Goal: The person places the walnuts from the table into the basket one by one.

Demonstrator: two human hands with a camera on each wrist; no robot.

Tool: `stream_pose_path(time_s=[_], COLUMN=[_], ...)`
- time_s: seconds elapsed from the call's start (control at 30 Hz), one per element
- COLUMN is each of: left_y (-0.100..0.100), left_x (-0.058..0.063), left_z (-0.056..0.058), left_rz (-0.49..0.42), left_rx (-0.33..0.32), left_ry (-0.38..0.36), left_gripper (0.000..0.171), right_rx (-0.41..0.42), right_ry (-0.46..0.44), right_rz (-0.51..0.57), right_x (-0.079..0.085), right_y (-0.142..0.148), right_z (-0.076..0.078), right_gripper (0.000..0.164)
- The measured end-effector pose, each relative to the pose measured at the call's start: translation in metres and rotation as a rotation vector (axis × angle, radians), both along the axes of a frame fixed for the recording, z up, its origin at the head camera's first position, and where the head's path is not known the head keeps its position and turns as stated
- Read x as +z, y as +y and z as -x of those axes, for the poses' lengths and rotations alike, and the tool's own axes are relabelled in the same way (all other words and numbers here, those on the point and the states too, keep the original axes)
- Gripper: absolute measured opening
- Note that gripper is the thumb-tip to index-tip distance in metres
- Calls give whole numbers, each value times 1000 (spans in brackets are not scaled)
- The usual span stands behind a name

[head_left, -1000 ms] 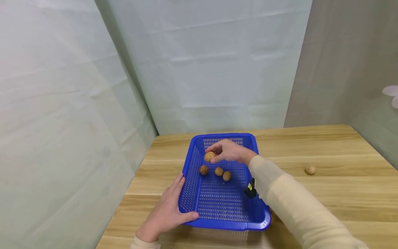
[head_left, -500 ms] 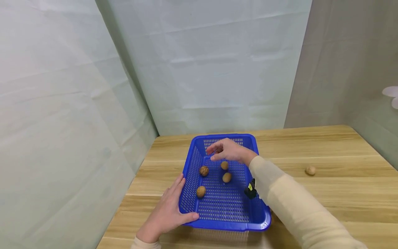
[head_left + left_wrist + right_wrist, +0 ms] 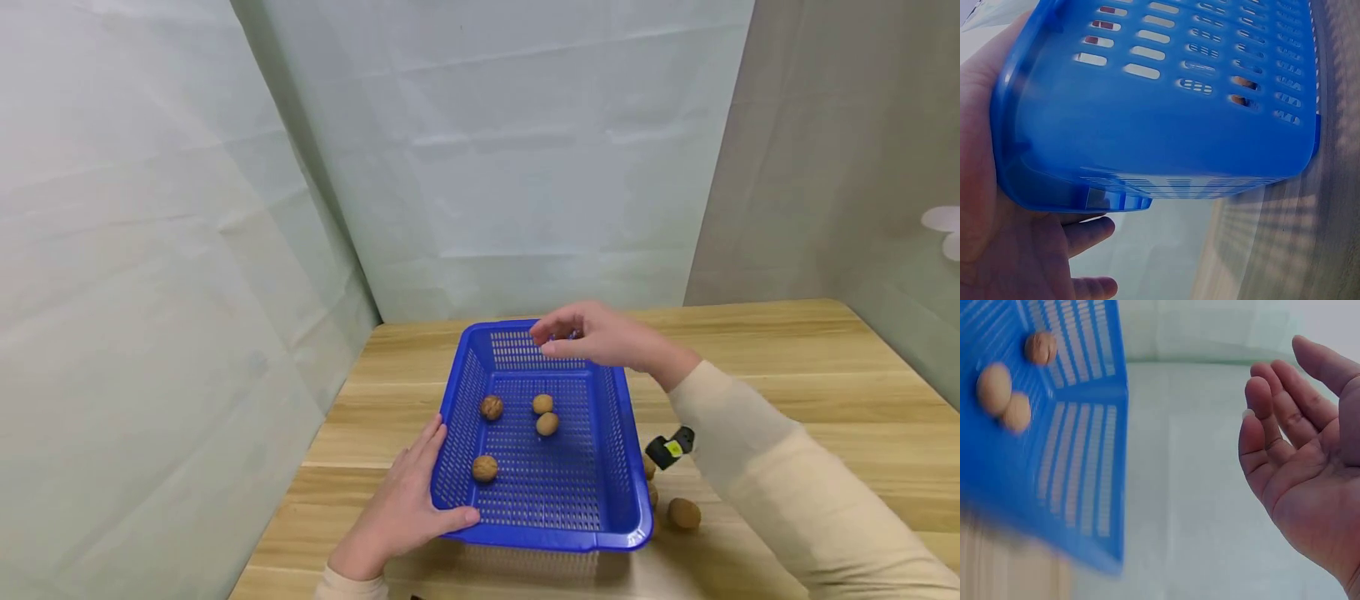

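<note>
A blue perforated plastic basket [image 3: 528,539] stands on the table with several walnuts in it. One darker walnut [image 3: 491,407] lies toward the left wall, two paler walnuts [image 3: 547,424] sit side by side near the middle, and another walnut [image 3: 484,468] is at the front left. My left hand [image 3: 405,498] rests at the front-left corner, its fingers straight along the left rim and its thumb on the front rim. Over the back-right rim hovers my right hand [image 3: 592,335], fingers loosely bent; its palm [image 3: 1310,481] holds nothing in the right wrist view.
On the wooden table [image 3: 795,350], a loose walnut [image 3: 684,514] lies right of the basket's front corner, with more walnuts partly hidden against the basket's right side. A black strap piece [image 3: 670,448] hangs at my right wrist. Pale cloth [image 3: 540,167] hangs behind the table.
My right hand has let go of a walnut, which now lies at the basket's front left. That hand has moved up and right. My left hand stays put.
</note>
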State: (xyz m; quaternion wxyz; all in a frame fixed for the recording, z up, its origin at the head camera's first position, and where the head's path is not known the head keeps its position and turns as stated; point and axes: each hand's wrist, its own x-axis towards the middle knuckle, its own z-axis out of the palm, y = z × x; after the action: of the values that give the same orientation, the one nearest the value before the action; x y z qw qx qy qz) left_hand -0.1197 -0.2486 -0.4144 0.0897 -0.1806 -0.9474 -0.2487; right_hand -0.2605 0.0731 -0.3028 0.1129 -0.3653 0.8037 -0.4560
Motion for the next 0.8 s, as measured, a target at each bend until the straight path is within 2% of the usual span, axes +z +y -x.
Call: stream_pose_path(time_s=[0.17,0.4,0.6,0.8], left_y=[0,-2,-1,1], left_x=[1,2,6,6], left_z=[0,0,0,-1], left_rz=[-2,0,-2,3], left_rx=[8,13,18,19], left_ry=[-14,-31,-45,-60], left_gripper=[116,116,117,116], right_rx=[-31,-110,-107,-36], right_ry=[48,96,100,152], right_rz=[-38,-106,-112,-117], right_x=[-5,-34,-59,-85], right_y=[53,112,140,154], right_z=[-22,-50,-67,-79], right_gripper=[34,31,31,32])
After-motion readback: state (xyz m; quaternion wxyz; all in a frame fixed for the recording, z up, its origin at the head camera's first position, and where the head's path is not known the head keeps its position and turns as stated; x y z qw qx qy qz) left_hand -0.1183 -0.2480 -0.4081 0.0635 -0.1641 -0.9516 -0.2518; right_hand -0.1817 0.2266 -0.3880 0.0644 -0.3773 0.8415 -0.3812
